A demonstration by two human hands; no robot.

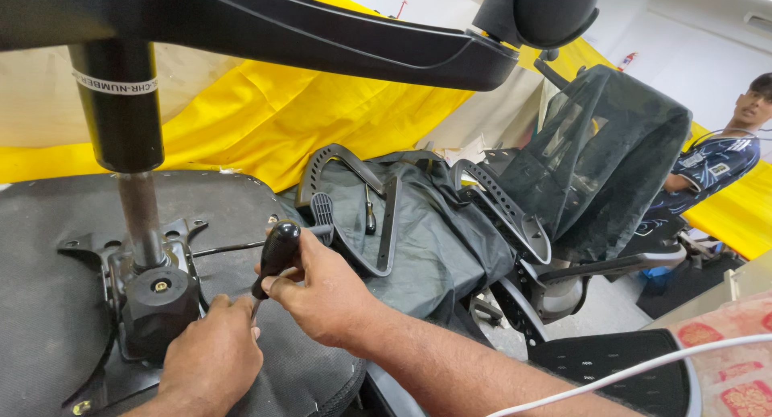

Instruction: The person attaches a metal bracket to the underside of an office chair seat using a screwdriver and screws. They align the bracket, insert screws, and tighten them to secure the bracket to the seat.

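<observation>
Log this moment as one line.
right hand: grips black-handled screwdriver | left hand: steadies its shaft | under: upturned black fabric chair seat

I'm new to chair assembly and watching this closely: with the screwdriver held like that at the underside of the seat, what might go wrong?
The screwdriver tip is hidden between both hands; if it slips, it may jab the left hand steadying it. The right hand works beside the mechanism plate, so knuckles could hit metal edges. The chair base overhangs on the gas cylinder and might tip.

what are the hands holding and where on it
The right hand grips a screwdriver by its black handle. The left hand pinches its shaft near the tip.
</observation>
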